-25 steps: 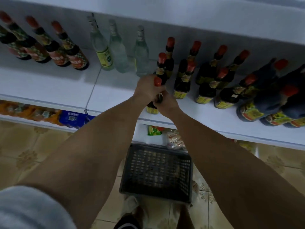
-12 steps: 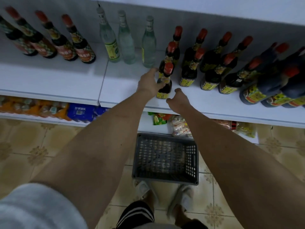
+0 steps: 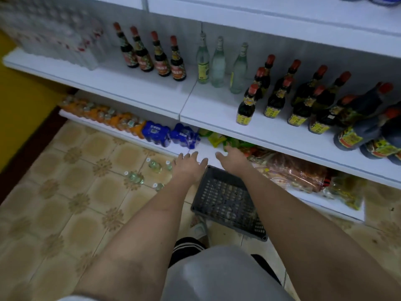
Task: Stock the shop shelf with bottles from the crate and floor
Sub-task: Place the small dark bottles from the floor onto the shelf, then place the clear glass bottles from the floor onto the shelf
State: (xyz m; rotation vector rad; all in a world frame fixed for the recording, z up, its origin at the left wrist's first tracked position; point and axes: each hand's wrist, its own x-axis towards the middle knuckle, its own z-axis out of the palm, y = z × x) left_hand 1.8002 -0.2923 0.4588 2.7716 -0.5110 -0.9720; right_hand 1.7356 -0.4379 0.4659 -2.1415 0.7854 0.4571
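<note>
Both hands are shown empty, fingers spread, above the far rim of the dark crate (image 3: 225,200) on the tiled floor (image 3: 65,203): the left hand (image 3: 188,165) near its left corner, the right hand (image 3: 232,158) in front of the lower shelf. Four clear bottles (image 3: 155,167) are seen upright on the floor, left of the crate. Dark red-capped bottles (image 3: 246,105) are ranked on the white shelf (image 3: 208,109), beside three pale bottles (image 3: 217,64)

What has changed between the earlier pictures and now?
Both hands let go of the dark bottle, which now stands on the shelf. The left hand and right hand dropped, open, toward the crate. The other shelf bottles stayed.
</note>
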